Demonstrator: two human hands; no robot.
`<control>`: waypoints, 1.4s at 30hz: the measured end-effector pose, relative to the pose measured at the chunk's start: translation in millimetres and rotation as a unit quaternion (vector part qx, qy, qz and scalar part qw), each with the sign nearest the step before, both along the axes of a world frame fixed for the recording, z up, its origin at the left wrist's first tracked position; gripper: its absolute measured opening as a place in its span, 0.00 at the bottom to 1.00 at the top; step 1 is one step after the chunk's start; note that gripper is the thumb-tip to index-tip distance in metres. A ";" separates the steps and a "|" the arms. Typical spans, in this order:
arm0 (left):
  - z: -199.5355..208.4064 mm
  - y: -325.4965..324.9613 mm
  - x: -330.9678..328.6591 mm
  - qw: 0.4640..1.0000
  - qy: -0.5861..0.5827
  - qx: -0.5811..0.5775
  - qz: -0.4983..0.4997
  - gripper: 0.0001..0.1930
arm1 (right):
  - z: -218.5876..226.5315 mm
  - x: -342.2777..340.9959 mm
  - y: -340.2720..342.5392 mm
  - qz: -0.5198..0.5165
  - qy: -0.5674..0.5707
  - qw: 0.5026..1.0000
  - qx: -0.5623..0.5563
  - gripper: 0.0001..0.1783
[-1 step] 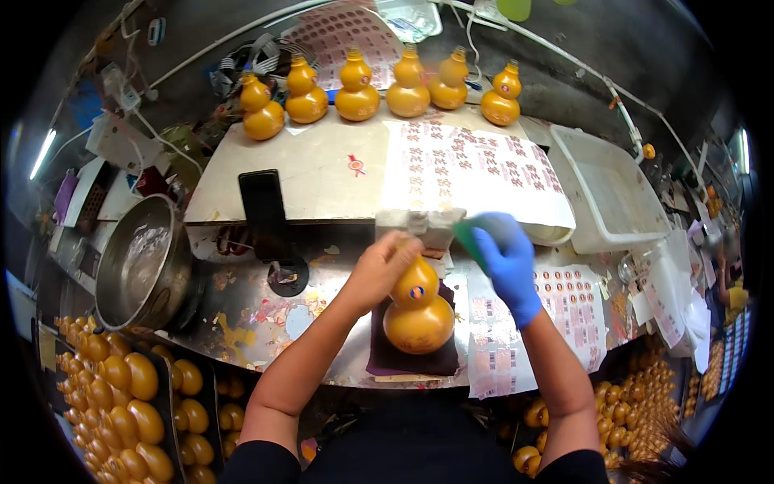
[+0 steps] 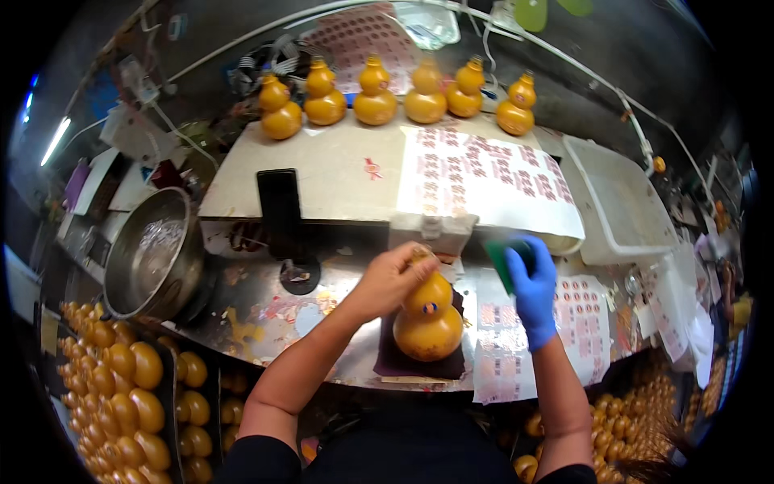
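A glossy yellow bottle gourd (image 2: 427,332) with a small round blue-and-red sticker stands upright on a dark cloth pad (image 2: 390,363) before me. My left hand (image 2: 389,284) is closed round the narrow top of the gourd, which its fingers partly hide. To the right, apart from the gourd, my blue-gloved right hand (image 2: 534,292) holds a flat green scraper-like piece (image 2: 501,270) between thumb and fingers. Beneath that hand lies a sheet of printed stickers (image 2: 501,367). A pale block (image 2: 434,232) sits just beyond the gourd.
Several finished-looking gourds (image 2: 374,105) line the back of a raised board (image 2: 322,169), beside a large sticker sheet (image 2: 484,181). A phone on a stand (image 2: 278,198) and a metal basin (image 2: 153,266) are left; a white plastic tub (image 2: 625,210) is right. More gourds (image 2: 121,379) fill racks below.
The whole view has shifted slightly. My right hand with the green piece has drawn a little right and nearer to me. My left hand still grips the gourd's top.
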State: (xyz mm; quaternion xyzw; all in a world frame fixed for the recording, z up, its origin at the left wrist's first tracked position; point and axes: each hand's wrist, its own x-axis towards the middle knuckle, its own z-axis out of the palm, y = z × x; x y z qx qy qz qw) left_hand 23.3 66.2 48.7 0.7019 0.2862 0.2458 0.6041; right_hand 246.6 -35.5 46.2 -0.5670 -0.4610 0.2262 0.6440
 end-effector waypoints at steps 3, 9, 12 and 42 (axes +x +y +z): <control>23.1 -10.8 -18.1 0.997 0.002 0.081 0.016 0.14 | -7.9 7.7 -41.6 -0.071 -0.039 0.996 -0.038 0.11; 128.9 58.6 -81.2 0.933 -0.205 0.241 0.170 0.17 | -26.5 17.3 -94.3 -0.140 0.011 0.989 -0.036 0.11; 171.8 123.0 -118.5 0.845 -0.138 0.410 0.314 0.18 | -38.1 16.2 -102.7 -0.180 0.047 0.982 -0.026 0.11; 103.3 -17.4 -220.2 0.796 -0.041 0.452 0.401 0.19 | -72.8 23.5 -68.6 -0.025 -0.467 0.881 0.064 0.19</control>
